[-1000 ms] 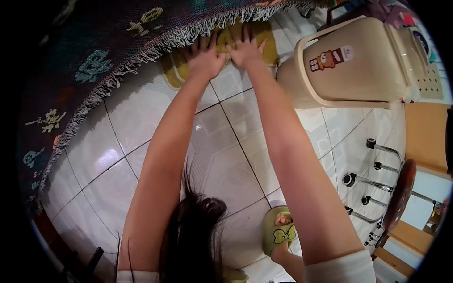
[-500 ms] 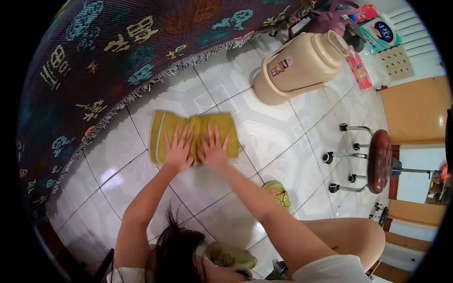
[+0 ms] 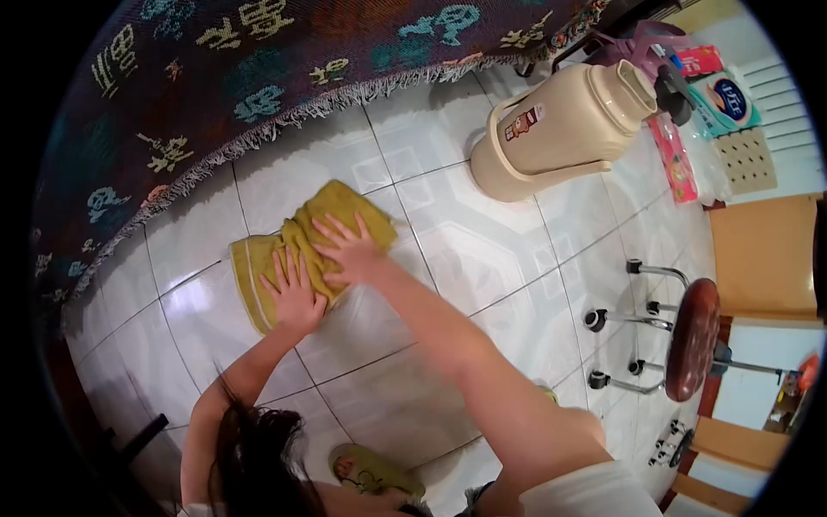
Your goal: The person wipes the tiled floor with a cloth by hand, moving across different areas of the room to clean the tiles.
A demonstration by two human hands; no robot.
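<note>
A mustard-yellow towel (image 3: 345,207) with a pale stripe near its left end lies on the white tiled floor (image 3: 482,258), bunched up in the middle. My left hand (image 3: 294,297) presses flat on its left part, fingers spread. On the right part rests my right hand (image 3: 351,252), also flat with the fingers apart. Both palms face down on the cloth and neither hand grips it.
A patterned fringed cover (image 3: 258,77) hangs along the upper left. Beyond the towel stands a beige thermos flask (image 3: 560,129). A wheeled stool (image 3: 693,340) is at the right, near tissue packs (image 3: 728,99). Below me is a green slipper (image 3: 375,470).
Both hands and the towel have slid left across the floor, and the towel has turned so its right end points farther up. The camera view has shifted slightly.
</note>
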